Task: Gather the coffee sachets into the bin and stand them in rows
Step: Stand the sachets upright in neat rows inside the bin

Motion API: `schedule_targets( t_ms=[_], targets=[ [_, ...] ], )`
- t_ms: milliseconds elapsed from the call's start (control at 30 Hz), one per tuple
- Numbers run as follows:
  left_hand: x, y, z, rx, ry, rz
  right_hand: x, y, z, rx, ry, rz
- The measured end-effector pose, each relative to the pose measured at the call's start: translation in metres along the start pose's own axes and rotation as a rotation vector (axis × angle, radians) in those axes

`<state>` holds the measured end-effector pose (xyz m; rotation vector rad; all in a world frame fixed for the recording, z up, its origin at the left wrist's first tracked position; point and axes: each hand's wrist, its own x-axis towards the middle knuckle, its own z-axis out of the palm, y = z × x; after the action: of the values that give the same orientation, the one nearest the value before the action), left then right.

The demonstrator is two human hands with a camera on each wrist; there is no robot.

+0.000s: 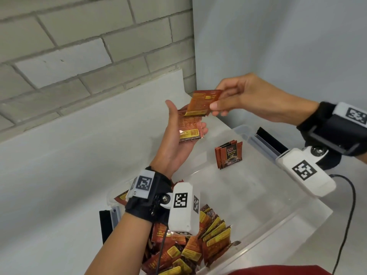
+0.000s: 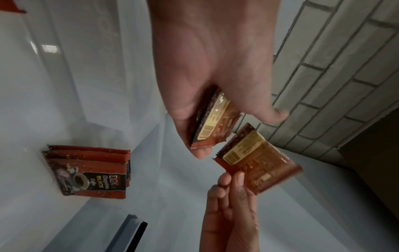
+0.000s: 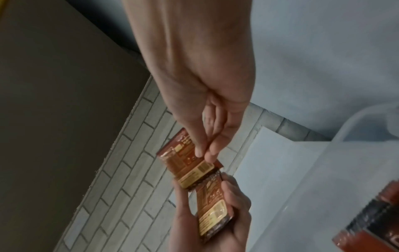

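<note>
Red sachet (image 1: 204, 103) pinched by right hand (image 1: 248, 98) above left palm (image 1: 178, 139).

Pale painted brick wall (image 1: 79, 46), smooth grey wall (image 1: 278, 36) (meeting in a corner), white countertop (image 1: 69, 145)

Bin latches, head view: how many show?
2. One black latch sits on the clear bin's far rim, under the right wrist; the other black latch sits on the near-left rim, beside the left forearm. Others may be hidden.
</note>
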<state>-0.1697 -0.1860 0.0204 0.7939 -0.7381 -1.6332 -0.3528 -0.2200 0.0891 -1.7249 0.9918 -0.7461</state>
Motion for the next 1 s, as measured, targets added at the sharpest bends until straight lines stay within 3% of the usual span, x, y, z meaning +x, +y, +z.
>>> schedule_targets(
  t_ms=[133,300,433,567,833,900,1000],
  targets=[
    [-0.002,-0.001,0.003,-0.057,-0.02,-0.086,-0.002,0.003,0.0,-0.024,0.023,-0.074],
    [-0.003,-0.003,0.001,-0.034,-0.058,-0.074,-0.002,0.012,0.0,-0.074,0.027,-0.054],
    [0.0,-0.002,-0.002,-0.066,-0.023,-0.028,-0.005,0.011,0.005,0.106,0.134,0.06],
    [0.001,-0.004,-0.005,-0.053,0.001,0.005,-0.014,0.01,0.018,0.163,0.038,0.165],
    [0.001,-0.002,-0.002,-0.139,0.085,-0.005,-0.016,0.005,0.005,-0.109,0.05,0.128],
    [0.002,-0.003,-0.004,-0.198,0.131,-0.014,-0.019,-0.001,-0.006,-0.23,-0.042,0.127],
    [0.003,-0.003,-0.002,-0.259,0.192,-0.017,-0.026,-0.001,-0.01,-0.646,-0.296,0.132]
  ],
)
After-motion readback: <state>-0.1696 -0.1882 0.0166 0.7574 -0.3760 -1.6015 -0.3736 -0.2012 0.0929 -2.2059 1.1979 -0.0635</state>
